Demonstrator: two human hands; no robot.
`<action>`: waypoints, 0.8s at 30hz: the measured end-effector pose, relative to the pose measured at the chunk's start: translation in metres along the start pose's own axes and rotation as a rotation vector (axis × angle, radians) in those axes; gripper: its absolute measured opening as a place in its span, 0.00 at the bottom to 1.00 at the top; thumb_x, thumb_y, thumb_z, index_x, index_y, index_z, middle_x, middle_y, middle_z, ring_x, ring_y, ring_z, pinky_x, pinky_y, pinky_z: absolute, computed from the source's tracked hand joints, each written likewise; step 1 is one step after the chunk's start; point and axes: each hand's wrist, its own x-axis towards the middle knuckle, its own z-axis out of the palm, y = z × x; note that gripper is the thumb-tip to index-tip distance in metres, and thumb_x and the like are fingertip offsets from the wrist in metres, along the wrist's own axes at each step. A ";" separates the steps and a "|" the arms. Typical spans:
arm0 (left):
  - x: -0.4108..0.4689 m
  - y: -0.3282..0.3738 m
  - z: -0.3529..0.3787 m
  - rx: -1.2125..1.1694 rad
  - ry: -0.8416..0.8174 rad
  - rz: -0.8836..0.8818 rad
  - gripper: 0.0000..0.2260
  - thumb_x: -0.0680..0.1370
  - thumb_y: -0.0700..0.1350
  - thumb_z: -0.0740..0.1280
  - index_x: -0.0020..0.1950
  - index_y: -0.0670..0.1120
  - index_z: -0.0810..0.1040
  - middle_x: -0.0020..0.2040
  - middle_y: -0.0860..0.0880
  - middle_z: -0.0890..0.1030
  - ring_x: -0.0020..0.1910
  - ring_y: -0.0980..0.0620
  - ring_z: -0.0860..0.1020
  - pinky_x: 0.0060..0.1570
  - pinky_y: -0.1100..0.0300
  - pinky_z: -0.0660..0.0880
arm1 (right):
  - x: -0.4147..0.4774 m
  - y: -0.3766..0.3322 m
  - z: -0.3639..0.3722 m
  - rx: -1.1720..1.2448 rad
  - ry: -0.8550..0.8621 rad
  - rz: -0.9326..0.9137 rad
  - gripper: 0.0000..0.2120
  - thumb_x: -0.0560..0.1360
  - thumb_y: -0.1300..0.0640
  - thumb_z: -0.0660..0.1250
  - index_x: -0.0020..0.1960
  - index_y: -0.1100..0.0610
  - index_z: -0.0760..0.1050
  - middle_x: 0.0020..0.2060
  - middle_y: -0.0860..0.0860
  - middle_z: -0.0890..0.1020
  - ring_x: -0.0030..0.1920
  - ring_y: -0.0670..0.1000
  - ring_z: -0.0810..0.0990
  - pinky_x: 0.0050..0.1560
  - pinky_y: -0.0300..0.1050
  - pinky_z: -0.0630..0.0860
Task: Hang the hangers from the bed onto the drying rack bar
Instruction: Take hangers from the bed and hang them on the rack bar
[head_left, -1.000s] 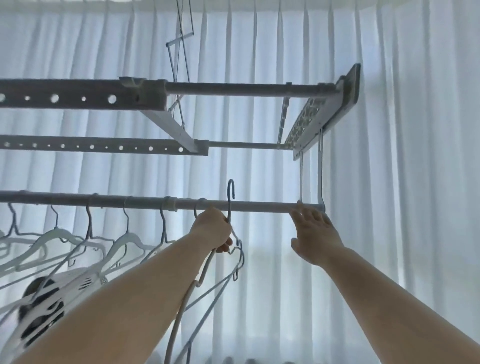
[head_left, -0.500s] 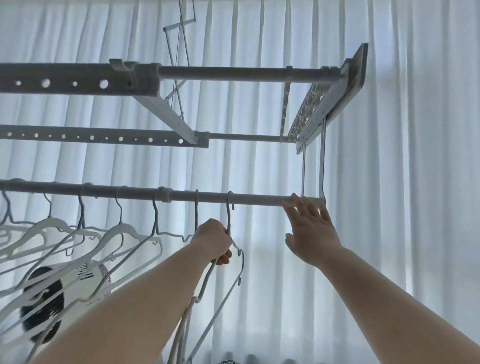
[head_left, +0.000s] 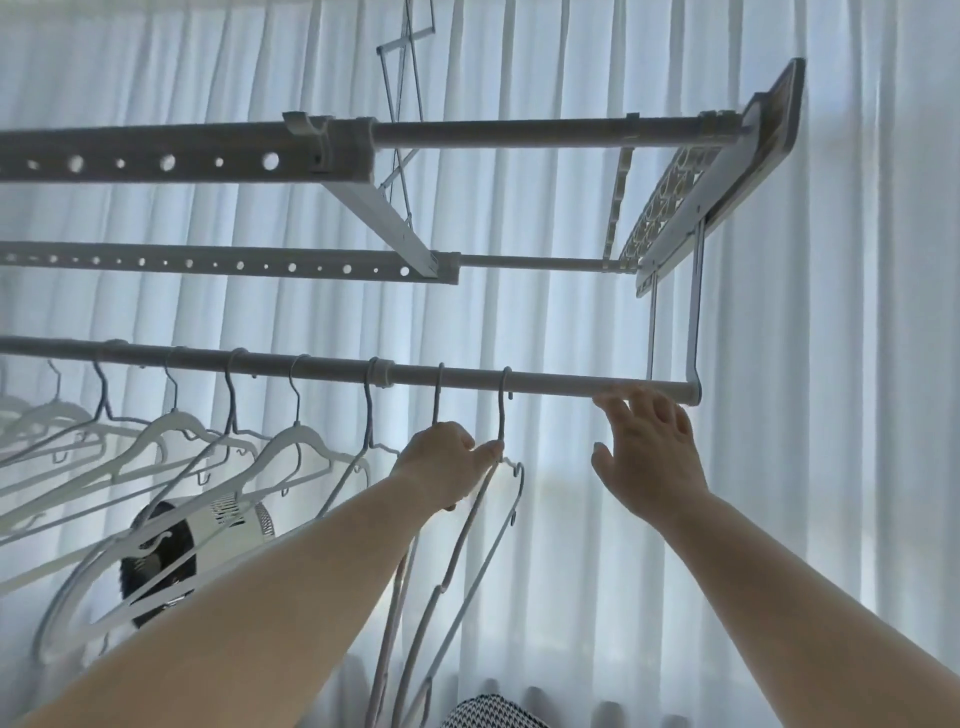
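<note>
Left end of the bar: a row of pale hangers (head_left: 291, 436) hangs by its hooks, spaced along the drying rack bar (head_left: 561, 383); a round fan (head_left: 228, 519) shows behind and below them.

Above: two perforated rails (head_left: 156, 161) of the same rack run across, nothing hung on them.

Middle of the bar: the newest hanger (head_left: 502, 410) has its hook over the bar, just right of the row.

Left hand (head_left: 441, 462): raised under the bar, fingers curled and pinching the neck of that hanger. More hangers (head_left: 521, 483) dangle from the same fist, one hook free in the air.

Right end of the bar: the right hand (head_left: 649, 457) reaches up with fingers spread and straight, tips touching the underside of the bar beside the end bracket (head_left: 693, 338). It holds nothing and looks to be steadying the rack.

Backdrop: a white curtain (head_left: 857, 364), lit from behind, fills the view.

Bed: out of sight.

Step in hand: seating one hanger on the bar, seemingly the closing part of that placement.

Next move: probably letting go of the seated neck without dragging the hook off, then lifting the next hook from the bundle over the bare stretch between this hanger and the right hand.

Watch for: tangled hooks in the bundle pulling a neighbour loose.
</note>
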 end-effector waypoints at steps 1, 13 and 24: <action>-0.006 -0.003 -0.008 0.011 0.035 0.018 0.14 0.77 0.54 0.60 0.52 0.44 0.75 0.48 0.45 0.80 0.52 0.44 0.80 0.53 0.56 0.76 | -0.002 -0.008 -0.002 0.021 -0.001 -0.010 0.23 0.78 0.54 0.56 0.72 0.53 0.58 0.71 0.50 0.61 0.72 0.52 0.55 0.72 0.44 0.49; -0.165 -0.137 -0.177 0.085 0.175 0.013 0.11 0.77 0.43 0.63 0.35 0.52 0.74 0.30 0.55 0.79 0.28 0.56 0.78 0.37 0.63 0.75 | -0.044 -0.237 -0.050 0.461 -0.169 -0.247 0.12 0.77 0.56 0.56 0.53 0.53 0.77 0.50 0.50 0.82 0.53 0.53 0.78 0.48 0.42 0.70; -0.496 -0.325 -0.409 0.470 0.251 -0.625 0.11 0.78 0.47 0.60 0.36 0.57 0.71 0.32 0.58 0.76 0.26 0.64 0.74 0.34 0.71 0.68 | -0.221 -0.604 -0.084 0.625 -0.589 -0.893 0.09 0.78 0.54 0.55 0.50 0.49 0.74 0.50 0.50 0.80 0.44 0.50 0.76 0.43 0.41 0.72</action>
